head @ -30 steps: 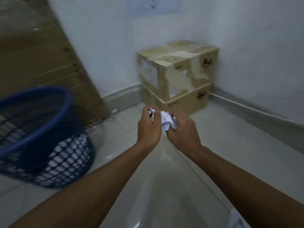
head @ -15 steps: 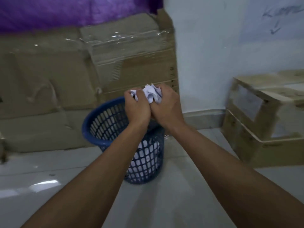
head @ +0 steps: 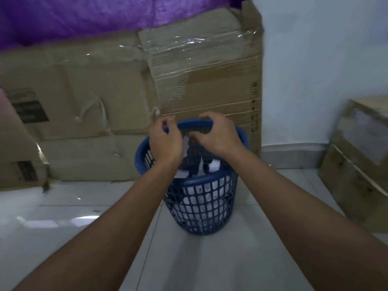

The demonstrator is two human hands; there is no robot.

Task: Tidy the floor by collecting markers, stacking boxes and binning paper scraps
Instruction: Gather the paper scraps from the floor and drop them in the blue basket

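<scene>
Since both hands sit right over the blue mesh bin (head: 199, 198), we reckon it's so the paper scraps (head: 213, 165) land inside, not on the floor (head: 63, 217). Left hand (head: 165, 143) and right hand (head: 217, 136) have fingers loosely spread, gripping nothing much. Scraps are crumpled white bits, piled inside the bin.

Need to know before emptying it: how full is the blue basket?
Partly full: white paper scraps show through the blue basket mesh, below the rim.
</scene>
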